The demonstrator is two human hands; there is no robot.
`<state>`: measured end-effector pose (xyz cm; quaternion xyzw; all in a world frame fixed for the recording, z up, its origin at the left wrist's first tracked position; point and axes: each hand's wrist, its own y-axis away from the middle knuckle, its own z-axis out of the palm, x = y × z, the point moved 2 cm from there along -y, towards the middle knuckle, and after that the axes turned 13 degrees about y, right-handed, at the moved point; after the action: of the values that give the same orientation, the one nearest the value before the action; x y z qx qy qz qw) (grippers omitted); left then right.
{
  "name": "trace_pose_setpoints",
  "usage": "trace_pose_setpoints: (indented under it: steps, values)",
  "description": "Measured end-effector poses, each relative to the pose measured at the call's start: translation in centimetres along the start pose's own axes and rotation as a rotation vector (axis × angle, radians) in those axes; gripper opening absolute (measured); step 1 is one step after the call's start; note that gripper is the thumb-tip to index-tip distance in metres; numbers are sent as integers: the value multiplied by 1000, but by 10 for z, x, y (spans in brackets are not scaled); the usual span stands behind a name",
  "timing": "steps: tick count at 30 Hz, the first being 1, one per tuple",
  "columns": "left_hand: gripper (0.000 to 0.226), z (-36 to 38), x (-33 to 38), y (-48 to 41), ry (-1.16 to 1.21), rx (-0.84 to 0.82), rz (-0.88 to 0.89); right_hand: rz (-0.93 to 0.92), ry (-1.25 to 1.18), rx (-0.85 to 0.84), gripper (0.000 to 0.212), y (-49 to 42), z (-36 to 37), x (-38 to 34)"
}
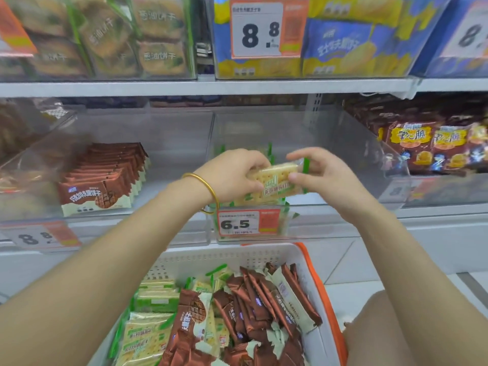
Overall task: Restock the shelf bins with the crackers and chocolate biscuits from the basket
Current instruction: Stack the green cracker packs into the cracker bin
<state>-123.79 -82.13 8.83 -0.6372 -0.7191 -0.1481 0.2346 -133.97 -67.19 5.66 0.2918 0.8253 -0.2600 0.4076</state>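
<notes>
Both hands hold a green-edged cracker packet (277, 180) over the front of the clear middle bin (264, 133). My left hand (232, 175), with a gold bangle at the wrist, grips its left end. My right hand (317, 173) pinches its right end. More cracker packets lie in that bin beneath the held one, mostly hidden. To the left, another clear bin (163, 154) holds a neat row of brown chocolate biscuit packets (105, 178). Below, the white basket (237, 257) carries several cracker packets (150, 326) on its left and chocolate biscuit packets (261, 307) on its right.
A 6.5 price tag (248, 223) hangs on the middle bin's front. The upper shelf (211, 87) carries bins of other biscuits and an 8.8 tag (258, 30). A bin of brown snack bags (433, 146) stands at the right. My knee (422, 334) is beside the basket.
</notes>
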Motion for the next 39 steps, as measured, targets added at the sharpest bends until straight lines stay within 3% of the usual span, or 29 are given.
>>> trace_pose_setpoints:
  steps: [6,9,13,18,24,29,34,39]
  values:
    - [48,11,-8,-5,10,-122,-123,54,255,-103,14,-4,5,9]
    - [54,9,-12,-6,61,-12,-152,53,333,-49,12,-5,-2,11]
    - [25,6,-12,-2,7,133,-73,57,417,-6,10,-4,-6,14]
    - [16,8,-9,12,-193,241,58,57,446,-18,10,-7,-1,12]
    - [24,25,-12,13,-159,-193,-96,65,420,125,10,-8,0,13]
    - [46,29,-9,8,-112,-284,-147,98,361,121,11,-4,-7,12]
    - [30,33,-13,8,-66,-302,-183,134,414,90,13,-1,-16,17]
    - [42,30,-7,6,-37,-311,-200,139,408,136,14,1,-21,15]
